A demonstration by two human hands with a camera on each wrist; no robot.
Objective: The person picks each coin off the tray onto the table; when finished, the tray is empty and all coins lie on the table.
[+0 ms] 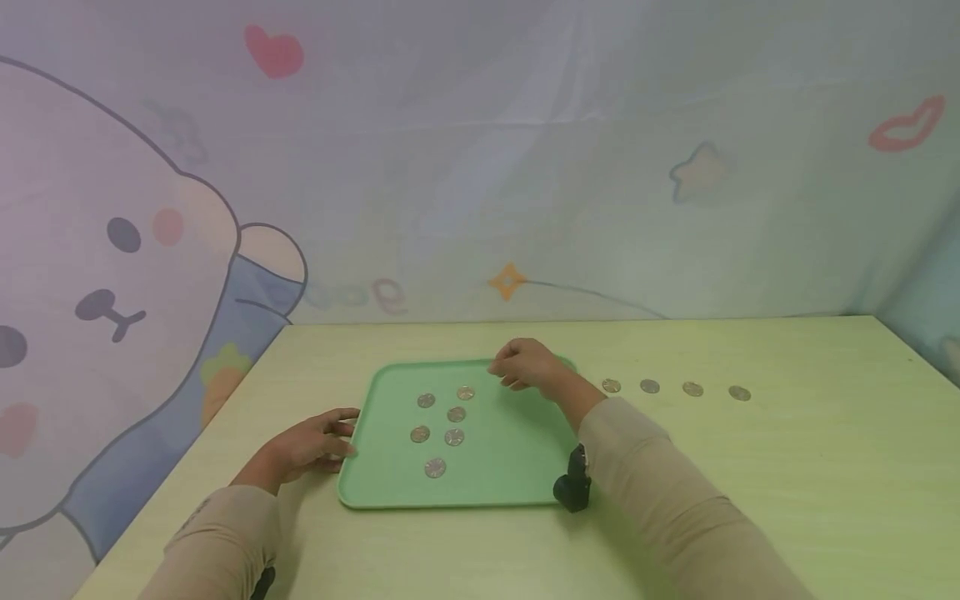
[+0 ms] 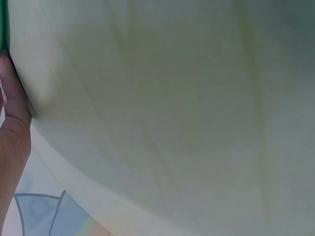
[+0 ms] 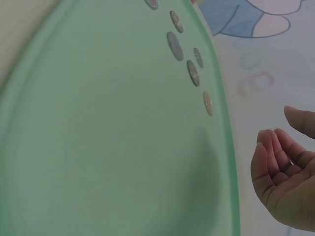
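Cartoon-printed cloth, with a big rabbit face, hearts and stars, hangs behind a pale yellow-green table [image 1: 787, 467], and on that table lies a flat green tray [image 1: 517, 467] with a low raised rim. Six coins [image 1: 454, 437] lie loose on the tray, clustered in its left half, none of them touching another; four more coins [image 1: 649, 386] sit in a row on the table just off the tray's far right corner. The right hand [image 1: 525, 364] hovers over the tray's far edge, close to the nearest coin [image 1: 466, 392] but not touching it; the right wrist view shows its fingers [image 3: 275, 157] loosely curled toward the palm, slightly apart from the thumb, with nothing between them. The left hand [image 1: 315, 446] rests on the table against the tray's left rim, fingers fairly straight and relaxed, their tips touching the rim and gripping nothing. Both arms wear beige sleeves, and a small black camera [image 1: 573, 483] hangs at the right wrist above the tray's near right corner. The coins look thin, hard, light and smooth, so on the slick tray they would likely slide rather than lift; a pinch at opposite edges with thumb and fingertip seems the surest hold.
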